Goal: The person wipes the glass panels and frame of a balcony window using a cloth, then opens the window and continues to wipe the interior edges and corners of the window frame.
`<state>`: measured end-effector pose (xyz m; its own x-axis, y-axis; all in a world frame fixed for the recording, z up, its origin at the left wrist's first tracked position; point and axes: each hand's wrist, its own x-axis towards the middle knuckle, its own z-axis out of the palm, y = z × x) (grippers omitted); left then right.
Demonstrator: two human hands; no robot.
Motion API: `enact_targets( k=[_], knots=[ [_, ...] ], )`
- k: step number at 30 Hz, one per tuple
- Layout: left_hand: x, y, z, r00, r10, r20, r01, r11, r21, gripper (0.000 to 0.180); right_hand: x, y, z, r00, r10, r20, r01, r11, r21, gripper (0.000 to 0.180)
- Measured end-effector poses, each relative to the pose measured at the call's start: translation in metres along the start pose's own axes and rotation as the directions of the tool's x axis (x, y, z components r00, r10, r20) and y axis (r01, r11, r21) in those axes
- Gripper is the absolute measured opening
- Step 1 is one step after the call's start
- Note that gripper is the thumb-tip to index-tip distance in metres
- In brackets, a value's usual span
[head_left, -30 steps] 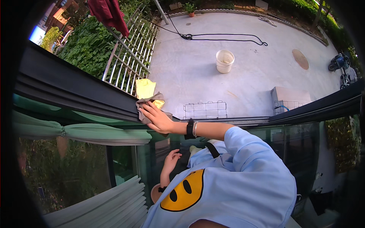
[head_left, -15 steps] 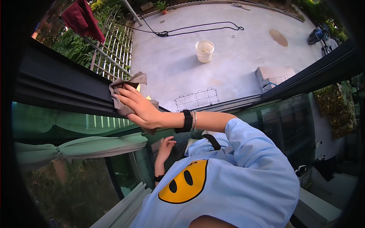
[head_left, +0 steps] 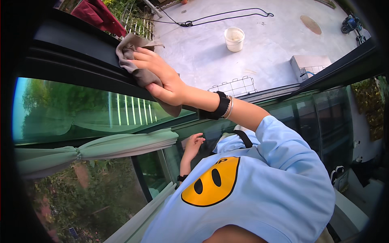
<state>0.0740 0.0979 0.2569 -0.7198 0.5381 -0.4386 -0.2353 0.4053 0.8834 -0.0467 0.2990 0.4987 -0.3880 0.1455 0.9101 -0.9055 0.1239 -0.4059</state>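
My right hand (head_left: 164,77) reaches across to the upper left and is closed on a grey-brown cloth (head_left: 131,46). It presses the cloth against a dark window frame (head_left: 77,56). Part of the cloth bunches between thumb and fingers, and a loose end hangs below the palm. A black band (head_left: 221,106) and thin bracelets circle this wrist. Lower down, beside my blue shirt, my left hand (head_left: 193,146) holds nothing, its fingers loosely bent and apart. The shirt covers most of the left forearm.
Green-tinted glass (head_left: 60,109) and a tied pale curtain (head_left: 117,148) lie left of me. Outside are a white bucket (head_left: 234,40), a black hose or cable (head_left: 227,18), a wire rack (head_left: 237,86), a pale box (head_left: 310,62) and a dark red cloth (head_left: 99,18).
The view has tilted, so the yard sits higher. My right hand and the cloth have moved up along the frame, and the cloth is more bunched at the thumb. My left hand stays nearly still.
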Motion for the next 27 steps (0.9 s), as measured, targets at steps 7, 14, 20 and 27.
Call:
enact_targets(
  k=[7, 14, 20, 27],
  knots=[
    [-0.009, 0.001, -0.008, 0.998, -0.063, 0.021, 0.063, 0.998, 0.032, 0.029, -0.085, 0.021, -0.014, 0.983, 0.176, 0.05, -0.172, 0.982, -0.077, 0.056],
    [-0.002, 0.01, -0.018, 0.992, -0.118, 0.042, 0.113, 0.988, 0.109, 0.031, -0.166, 0.027, -0.018, 0.905, 0.426, -0.008, -0.423, 0.898, -0.119, 0.055],
    [-0.006, 0.013, -0.029, 0.988, -0.154, 0.018, 0.15, 0.98, 0.133, 0.033, -0.204, 0.029, -0.015, 0.824, 0.561, -0.085, -0.567, 0.817, -0.106, 0.049],
    [-0.023, 0.008, -0.028, 0.982, -0.183, 0.036, 0.177, 0.974, 0.141, 0.032, -0.242, 0.026, -0.013, 0.532, 0.827, -0.183, -0.845, 0.532, -0.056, 0.046]
  ],
)
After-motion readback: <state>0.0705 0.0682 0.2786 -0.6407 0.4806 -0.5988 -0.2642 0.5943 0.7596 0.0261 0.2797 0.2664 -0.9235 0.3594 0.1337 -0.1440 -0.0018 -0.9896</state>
